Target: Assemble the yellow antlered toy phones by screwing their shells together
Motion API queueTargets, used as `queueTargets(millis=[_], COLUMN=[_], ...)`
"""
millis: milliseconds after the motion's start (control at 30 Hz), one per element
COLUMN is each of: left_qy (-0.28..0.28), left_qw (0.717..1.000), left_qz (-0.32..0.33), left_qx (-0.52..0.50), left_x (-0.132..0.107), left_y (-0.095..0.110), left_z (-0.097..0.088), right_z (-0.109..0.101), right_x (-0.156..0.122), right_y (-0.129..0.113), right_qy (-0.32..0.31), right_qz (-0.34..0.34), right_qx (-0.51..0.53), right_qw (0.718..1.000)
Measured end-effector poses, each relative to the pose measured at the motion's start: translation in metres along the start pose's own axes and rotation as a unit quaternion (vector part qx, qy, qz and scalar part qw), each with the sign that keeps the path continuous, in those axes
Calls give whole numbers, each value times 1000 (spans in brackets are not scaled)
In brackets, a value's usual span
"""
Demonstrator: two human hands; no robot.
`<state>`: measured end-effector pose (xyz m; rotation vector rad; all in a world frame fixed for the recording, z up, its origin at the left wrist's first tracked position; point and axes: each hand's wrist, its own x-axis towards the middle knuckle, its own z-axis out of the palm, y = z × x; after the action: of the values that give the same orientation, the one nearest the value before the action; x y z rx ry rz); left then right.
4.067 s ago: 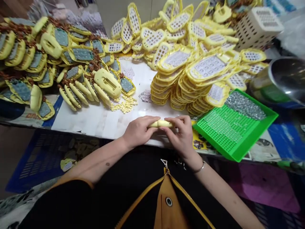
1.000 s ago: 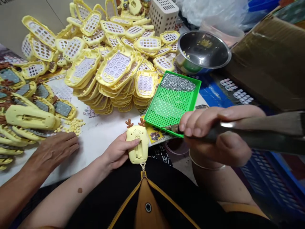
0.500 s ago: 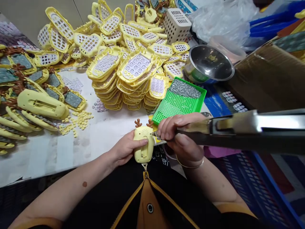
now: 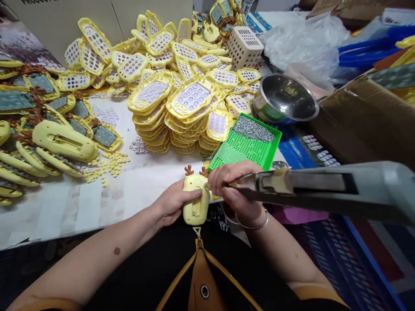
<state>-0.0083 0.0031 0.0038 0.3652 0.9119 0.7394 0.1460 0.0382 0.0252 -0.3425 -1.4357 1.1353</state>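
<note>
My left hand (image 4: 173, 199) is closed round a pale yellow toy phone (image 4: 196, 203) with brown antlers, its thumb across the back with the open battery slot. Fingers of my right hand (image 4: 235, 183) wrap round the front of a long grey and dark electric screwdriver (image 4: 311, 183), which lies sideways across the view. Its tip is hidden by my fingers and meets the upper right corner of the toy's back. Just beyond my right hand sits a green perforated tray (image 4: 227, 151) with a heap of small silver screws (image 4: 253, 129).
Stacks of yellow front shells (image 4: 191, 97) stand behind the toy, with loose shells (image 4: 160, 43) piled further back. Phone halves (image 4: 65, 140) and small yellow buttons (image 4: 113, 163) lie left. A metal bowl (image 4: 285, 97), a white basket (image 4: 245, 45) and a cardboard box (image 4: 366, 116) are right.
My right hand and the screwdriver have moved slightly left, closer in to the toy, and the tip has gone out of sight. The left hand keeps its hold. The view has shifted a little.
</note>
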Motion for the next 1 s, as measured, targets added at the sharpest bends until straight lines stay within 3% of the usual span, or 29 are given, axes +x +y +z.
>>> queueTargets(millis=[133, 233, 367, 467, 700, 1000], left_qy=[21, 28, 20, 31, 64, 43], left_qw=[1000, 999, 999, 999, 997, 998], left_qz=[-6, -3, -9, -11, -34, -34], left_qx=[-21, -37, -33, -17, 2, 6], left_x=[-1, -2, -1, 0, 0, 2], left_y=[1, 2, 4, 6, 9, 9], left_z=[3, 4, 3, 4, 7, 3], right_z=[-9, -34, -75, -92, -99, -102], right_x=[6, 8, 1, -5, -9, -11], right_y=[-27, -37, -27, -16, -7, -4], right_qy=[21, 73, 172, 208, 222, 215], right_qz=[-47, -100, -120, -111, -80, -29], right_qx=[-17, -88, -168, -192, -162, -172], right_qw=[999, 988, 963, 953, 958, 961])
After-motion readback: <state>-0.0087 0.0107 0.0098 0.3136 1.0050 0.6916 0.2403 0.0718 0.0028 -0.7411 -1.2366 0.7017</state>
